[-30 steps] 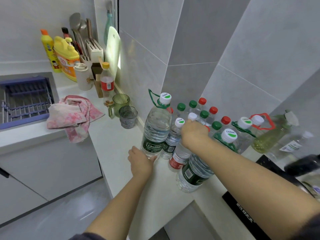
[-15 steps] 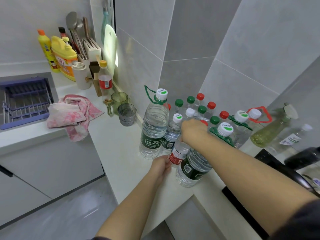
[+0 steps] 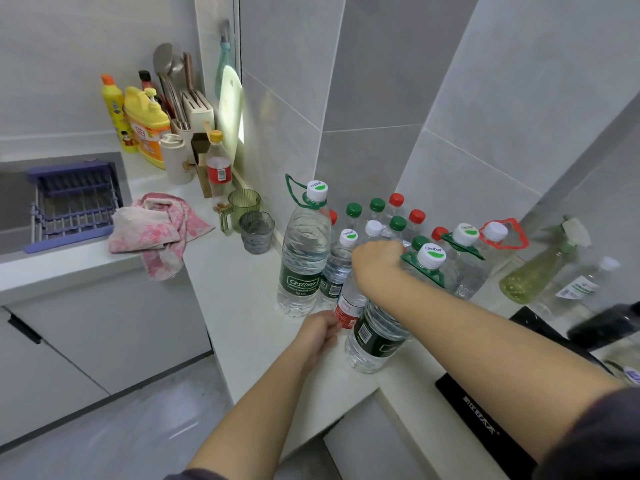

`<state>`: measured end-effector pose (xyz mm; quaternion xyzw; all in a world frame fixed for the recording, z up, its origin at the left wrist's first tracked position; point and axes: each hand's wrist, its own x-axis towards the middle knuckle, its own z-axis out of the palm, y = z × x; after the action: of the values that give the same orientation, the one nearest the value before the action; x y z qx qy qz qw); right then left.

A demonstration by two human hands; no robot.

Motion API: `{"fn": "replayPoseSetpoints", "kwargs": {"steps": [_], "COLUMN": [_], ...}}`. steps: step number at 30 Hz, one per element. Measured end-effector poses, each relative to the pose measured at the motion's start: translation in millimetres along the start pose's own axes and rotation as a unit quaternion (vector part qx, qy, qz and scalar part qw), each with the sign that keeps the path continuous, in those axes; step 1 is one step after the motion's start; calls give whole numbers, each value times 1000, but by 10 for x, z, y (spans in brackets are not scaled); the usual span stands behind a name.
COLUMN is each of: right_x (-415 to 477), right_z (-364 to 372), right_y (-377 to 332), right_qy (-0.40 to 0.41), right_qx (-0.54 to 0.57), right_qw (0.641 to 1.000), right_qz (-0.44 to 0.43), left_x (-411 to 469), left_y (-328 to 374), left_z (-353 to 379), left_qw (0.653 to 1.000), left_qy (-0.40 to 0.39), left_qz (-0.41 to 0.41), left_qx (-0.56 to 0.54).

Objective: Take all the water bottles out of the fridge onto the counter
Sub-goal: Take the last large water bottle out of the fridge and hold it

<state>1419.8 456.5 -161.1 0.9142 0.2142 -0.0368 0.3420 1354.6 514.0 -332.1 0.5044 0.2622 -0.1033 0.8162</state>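
Several clear water bottles with green, red and white caps stand crowded in the counter's corner against the tiled wall. A tall green-label bottle (image 3: 304, 258) stands at the cluster's left front. My right hand (image 3: 375, 261) grips the top of a small red-label bottle (image 3: 348, 308) at the front. My left hand (image 3: 320, 332) touches that bottle's base with curled fingers. Another large dark-label bottle (image 3: 377, 337) stands just right of it, partly hidden under my right forearm.
The white counter (image 3: 239, 299) runs left to a sink with a purple rack (image 3: 72, 206). A pink towel (image 3: 156, 226), two cups (image 3: 256, 230) and detergent bottles (image 3: 145, 126) sit farther back. A black cooktop (image 3: 485, 410) lies at right, oil bottles (image 3: 540, 268) behind it.
My left hand left the tall green-label bottle's base and moved right to the small red-label bottle's base. My right hand stayed on that bottle's top.
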Motion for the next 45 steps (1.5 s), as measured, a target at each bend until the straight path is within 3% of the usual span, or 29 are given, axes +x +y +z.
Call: {"fn": "replayPoseSetpoints", "kwargs": {"steps": [4,8,14,18,24,26,29,32,36,40,45], "right_x": [-134,-332,-540,-553,-685,-699,-518,-262,75,134,111], "right_z": [-90,-321,-263,258,1111,1354,1776,2211,2644,2563,2541], "right_y": [21,202,760,1112,1249,1216,1070,846,533,397,383], "right_qy": [41,150,253,300,321,305,201,91,19,33,31], "right_qx": [-55,-28,153,442,628,682,770,816,827,837,820], "right_qw": [997,983,944,838,708,660,585,547,543,522,539], "right_qz": [-46,-105,-149,-110,40,82,159,164,145,161,192], "left_x": [-120,-204,-260,-265,-230,-224,-246,-239,-159,-124,-77], "left_y": [-35,-205,-224,-172,-196,-223,-269,-312,-332,-335,-366], "left_z": [25,147,394,516,603,618,665,681,634,618,603], "left_qw": [996,967,910,881,860,865,886,906,909,909,906], "left_qy": [7,-2,12,43,80,89,98,86,65,59,63], "left_qz": [11,66,147,162,139,137,151,178,177,178,192], "left_qx": [84,248,386,443,485,474,426,375,371,372,372]}}
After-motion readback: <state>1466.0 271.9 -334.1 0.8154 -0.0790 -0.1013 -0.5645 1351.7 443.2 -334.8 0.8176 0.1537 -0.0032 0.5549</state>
